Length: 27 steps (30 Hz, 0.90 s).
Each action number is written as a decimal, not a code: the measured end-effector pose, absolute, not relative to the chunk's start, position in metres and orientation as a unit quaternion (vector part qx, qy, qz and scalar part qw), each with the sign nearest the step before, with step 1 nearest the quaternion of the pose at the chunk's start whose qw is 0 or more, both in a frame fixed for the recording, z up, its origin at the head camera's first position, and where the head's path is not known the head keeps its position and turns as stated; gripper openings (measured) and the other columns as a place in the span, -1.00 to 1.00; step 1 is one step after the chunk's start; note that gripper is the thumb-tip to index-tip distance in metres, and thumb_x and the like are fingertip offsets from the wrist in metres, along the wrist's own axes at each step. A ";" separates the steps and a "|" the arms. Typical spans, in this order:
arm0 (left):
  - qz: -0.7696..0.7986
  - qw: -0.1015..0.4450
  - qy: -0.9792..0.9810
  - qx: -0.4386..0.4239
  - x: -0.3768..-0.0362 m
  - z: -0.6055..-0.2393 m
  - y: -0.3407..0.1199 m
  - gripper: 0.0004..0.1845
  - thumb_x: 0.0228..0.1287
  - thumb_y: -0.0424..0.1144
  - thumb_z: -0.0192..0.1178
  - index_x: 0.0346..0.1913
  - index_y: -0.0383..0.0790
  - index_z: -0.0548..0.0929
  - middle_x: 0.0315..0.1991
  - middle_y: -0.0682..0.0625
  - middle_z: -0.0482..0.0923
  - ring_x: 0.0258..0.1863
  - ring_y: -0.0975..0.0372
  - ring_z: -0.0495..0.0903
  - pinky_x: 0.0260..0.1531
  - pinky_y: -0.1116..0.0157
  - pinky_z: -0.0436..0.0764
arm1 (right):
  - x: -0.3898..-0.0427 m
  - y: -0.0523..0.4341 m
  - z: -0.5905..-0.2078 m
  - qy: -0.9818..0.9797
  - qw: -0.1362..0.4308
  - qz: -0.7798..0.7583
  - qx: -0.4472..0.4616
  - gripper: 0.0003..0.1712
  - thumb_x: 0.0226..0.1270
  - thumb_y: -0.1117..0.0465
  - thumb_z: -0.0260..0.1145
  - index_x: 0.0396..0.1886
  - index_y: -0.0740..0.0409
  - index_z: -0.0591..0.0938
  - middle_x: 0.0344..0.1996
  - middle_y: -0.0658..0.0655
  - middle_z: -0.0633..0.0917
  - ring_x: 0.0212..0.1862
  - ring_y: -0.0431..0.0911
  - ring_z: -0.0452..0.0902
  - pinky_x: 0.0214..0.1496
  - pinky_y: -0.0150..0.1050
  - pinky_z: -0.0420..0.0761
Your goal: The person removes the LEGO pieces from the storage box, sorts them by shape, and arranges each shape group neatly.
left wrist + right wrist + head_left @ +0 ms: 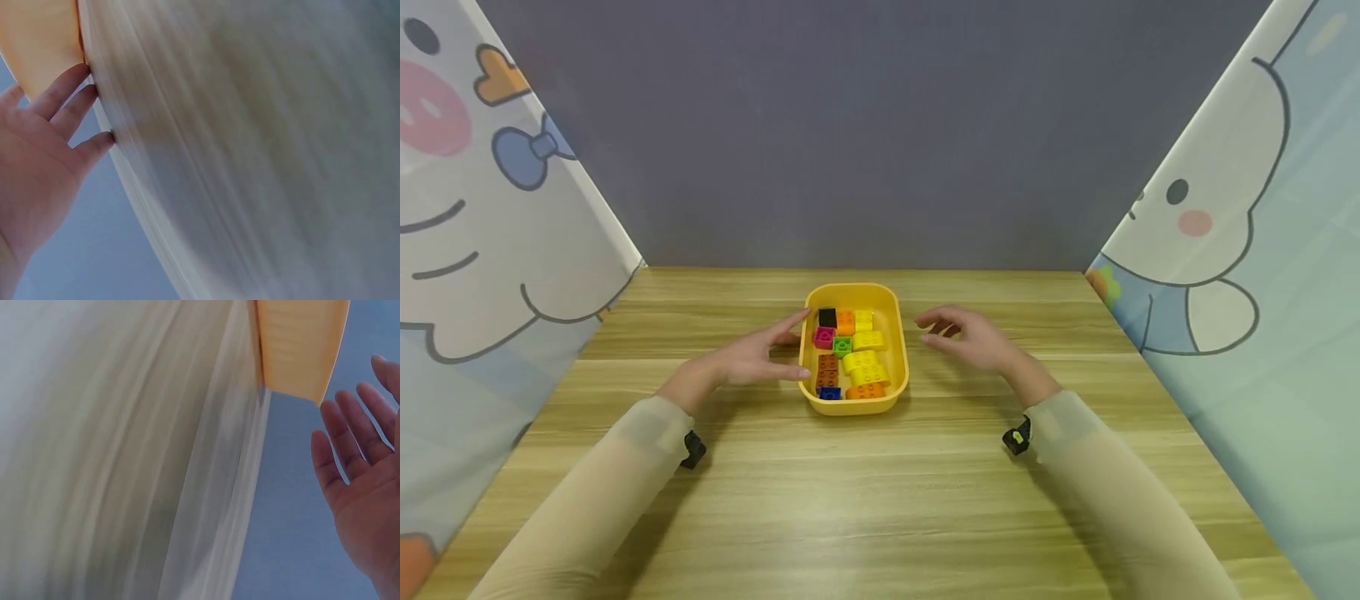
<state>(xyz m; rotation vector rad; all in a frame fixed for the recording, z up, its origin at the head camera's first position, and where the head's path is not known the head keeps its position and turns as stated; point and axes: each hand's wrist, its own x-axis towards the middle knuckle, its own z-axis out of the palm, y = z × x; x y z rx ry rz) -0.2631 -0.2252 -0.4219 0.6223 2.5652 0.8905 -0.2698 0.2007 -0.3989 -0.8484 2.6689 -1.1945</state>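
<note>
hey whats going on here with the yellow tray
A person sits at a wooden table with a yellow plastic tray full of coloured toy building bricks between their hands. The left hand is open, with its fingertips at the tray's left edge. The right hand is open too, hovering just right of the tray without touching it. Neither hand holds a brick.

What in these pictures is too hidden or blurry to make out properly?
- Head view: whether the left hand touches the yellow tray; the fingertips blend into its rim.
- Head view: how the bricks are stacked; too small.
- Left wrist view: the table is smeared by blur, and the bricks are out of sight.
- Right wrist view: the right hand is cut off by the edge.
</note>
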 end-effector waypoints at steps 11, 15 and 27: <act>0.319 0.189 0.905 0.206 -0.262 -0.423 -0.225 0.25 0.33 0.40 0.44 0.80 0.47 -0.25 0.68 -0.31 0.31 0.66 -0.38 0.25 0.54 -0.56 0.12 | -0.291 0.170 -0.395 0.857 0.085 -0.433 -0.268 -0.49 0.53 0.03 0.52 0.35 0.13 0.73 0.01 0.10 0.80 -0.05 -0.01 0.65 -0.03 -0.20 0.66; 0.327 0.195 0.901 0.207 -0.263 -0.424 -0.226 0.25 0.34 0.38 0.44 0.80 0.46 -0.25 0.68 -0.31 0.30 0.67 -0.37 0.24 0.54 -0.56 0.14 | -0.298 0.154 -0.390 0.856 0.101 -0.427 -0.272 -0.49 0.54 0.00 0.50 0.36 0.10 0.73 0.03 0.06 0.80 -0.01 -0.02 0.67 0.01 -0.18 0.69; 0.342 0.202 0.894 0.208 -0.263 -0.422 -0.227 0.23 0.36 0.35 0.45 0.81 0.43 -0.22 0.67 -0.35 0.30 0.66 -0.37 0.25 0.54 -0.55 0.17 | -0.312 0.105 -0.384 0.852 0.105 -0.406 -0.314 -0.51 0.57 0.08 0.47 0.36 0.17 0.71 0.16 0.13 0.82 0.09 -0.02 0.71 0.13 -0.14 0.70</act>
